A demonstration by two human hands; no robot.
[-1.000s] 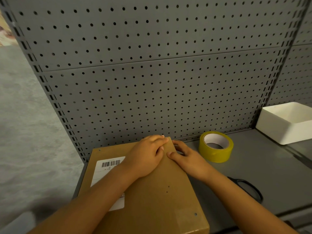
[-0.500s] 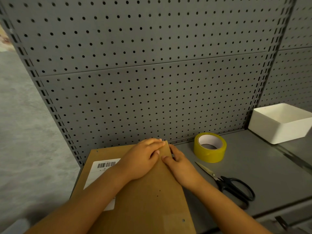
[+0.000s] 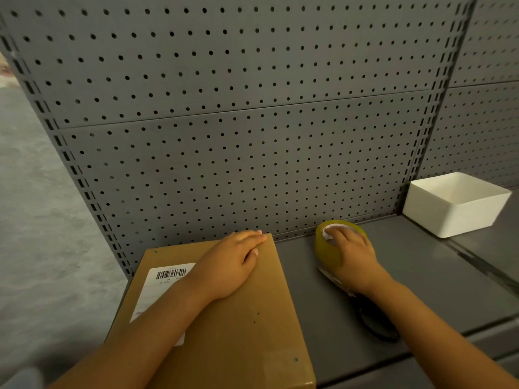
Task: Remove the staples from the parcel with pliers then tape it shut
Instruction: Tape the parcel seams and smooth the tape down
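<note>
The parcel (image 3: 224, 318), a flat brown cardboard box with a matte face and a white barcode label (image 3: 165, 287), lies at the left end of the tabletop (image 3: 421, 276), its far edge close to the pegboard (image 3: 238, 136). Small dark holes dot its right side, likely where staples sat; none show, so the taping stage seems to be in hand. The left hand (image 3: 233, 265) lies flat on the far right corner, fingers straight and together, probably to keep the flap down and the box from sliding. The right hand (image 3: 351, 254) is over the tape (image 3: 328, 248), a glossy yellow roll with a white core lying just right of the box; its fingers curl over the rim and into the core, apparently taking hold. Black-handled scissors (image 3: 373, 324) lie under that wrist, handy for cutting. A smooth white bin (image 3: 455, 203) stands well apart at the right. No pliers are visible.
</note>
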